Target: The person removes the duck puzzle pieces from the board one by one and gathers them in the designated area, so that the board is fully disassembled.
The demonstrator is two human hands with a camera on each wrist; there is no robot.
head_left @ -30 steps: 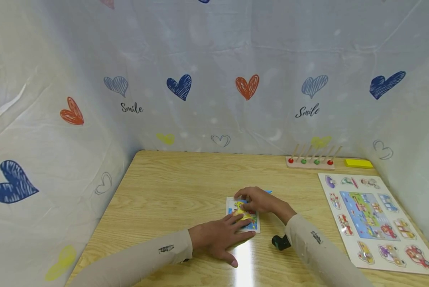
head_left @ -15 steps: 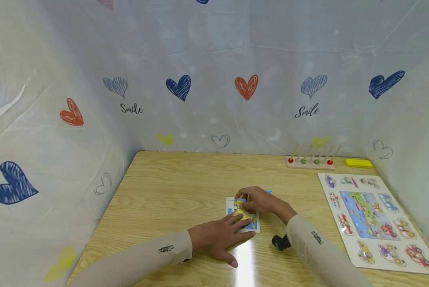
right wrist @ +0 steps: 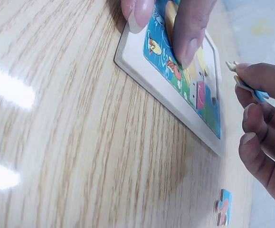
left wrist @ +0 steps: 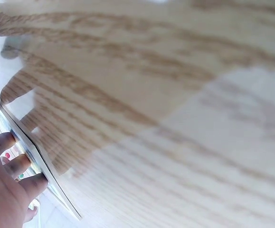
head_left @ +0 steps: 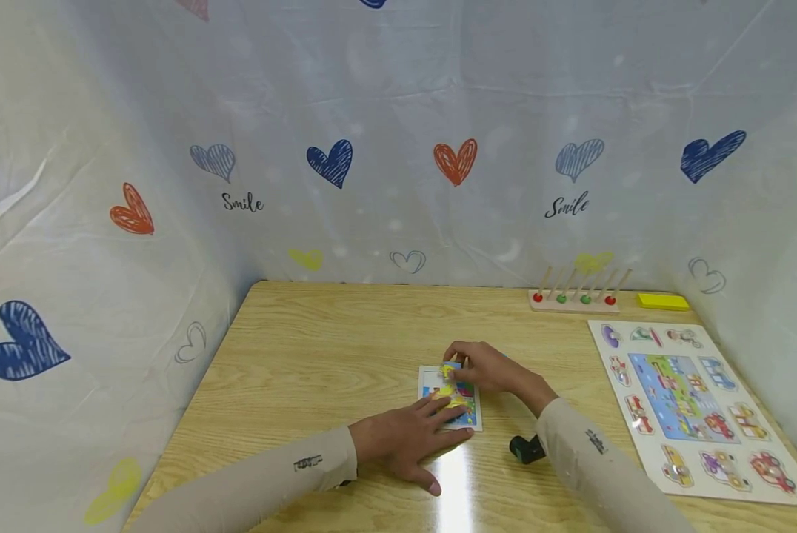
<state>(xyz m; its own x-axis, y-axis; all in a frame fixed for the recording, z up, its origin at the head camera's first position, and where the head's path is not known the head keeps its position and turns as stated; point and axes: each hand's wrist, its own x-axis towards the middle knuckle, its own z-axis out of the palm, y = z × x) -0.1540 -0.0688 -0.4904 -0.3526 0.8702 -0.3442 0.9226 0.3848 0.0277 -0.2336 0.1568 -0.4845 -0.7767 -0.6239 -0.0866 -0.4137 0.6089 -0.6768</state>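
Observation:
My left hand (head_left: 415,443) lies with straight, spread fingers across a small jigsaw puzzle board (right wrist: 132,59), touching its picture. The board has a white frame and a bright picture with fish and water; its upper left part shows bare white in the head view. Just above the board's far edge, my right hand (head_left: 492,368) pinches a blue and yellow jigsaw piece (right wrist: 251,89) between thumb and forefinger. The piece is lifted off the board in the right wrist view. In the left wrist view, the left fingers (left wrist: 33,185) rest over the board's edge.
A loose jigsaw piece (right wrist: 224,207) lies on the table beside the board. To the right is a large picture board (head_left: 692,407) with vehicle shapes. Behind it stand a peg rack (head_left: 574,302) with beads and a yellow block (head_left: 663,302). A dark object (head_left: 527,448) sits by the right sleeve.
My right hand has shifted slightly right and away from me, lifting the pinched jigsaw piece toward the board's far edge. The left hand has stayed in place on the board.

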